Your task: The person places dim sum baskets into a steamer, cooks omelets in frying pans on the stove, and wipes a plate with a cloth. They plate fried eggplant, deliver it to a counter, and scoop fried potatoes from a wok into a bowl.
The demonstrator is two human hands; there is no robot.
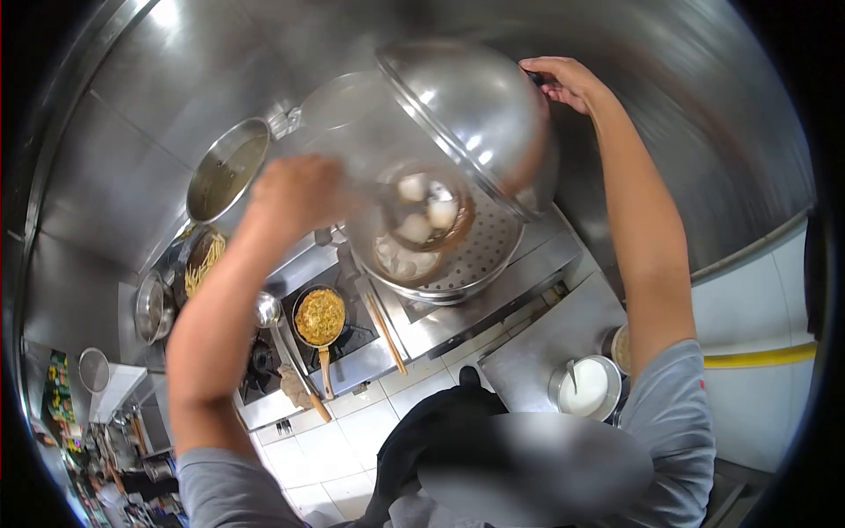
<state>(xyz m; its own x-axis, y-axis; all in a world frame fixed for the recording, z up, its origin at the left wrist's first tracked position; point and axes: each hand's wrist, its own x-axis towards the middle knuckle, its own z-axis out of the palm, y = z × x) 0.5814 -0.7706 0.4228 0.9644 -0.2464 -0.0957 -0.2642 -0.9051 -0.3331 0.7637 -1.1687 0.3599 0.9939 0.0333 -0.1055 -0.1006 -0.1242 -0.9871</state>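
A large domed steel lid (480, 110) is tilted up over the steamer, and my right hand (566, 81) is closed round its dark handle. My left hand (304, 195) is closed and blurred by motion at the steamer's left side; what it grips is hidden or too smeared to name. Pale rounded pieces (440, 213) lie in a round dish or basket near the middle of the steamer. Below them a second bowl with pale pieces (405, 262) rests on the perforated steamer tray (480, 255). Steam clouds the area between my hands.
A pan with a yellow omelette-like food (319, 317) sits on the stove, wooden sticks (387, 334) beside it. Further left are a deep pot (231, 172), a pan of yellow strips (204, 264) and a ladle (267, 310). A pot of white liquid (585, 387) stands at lower right.
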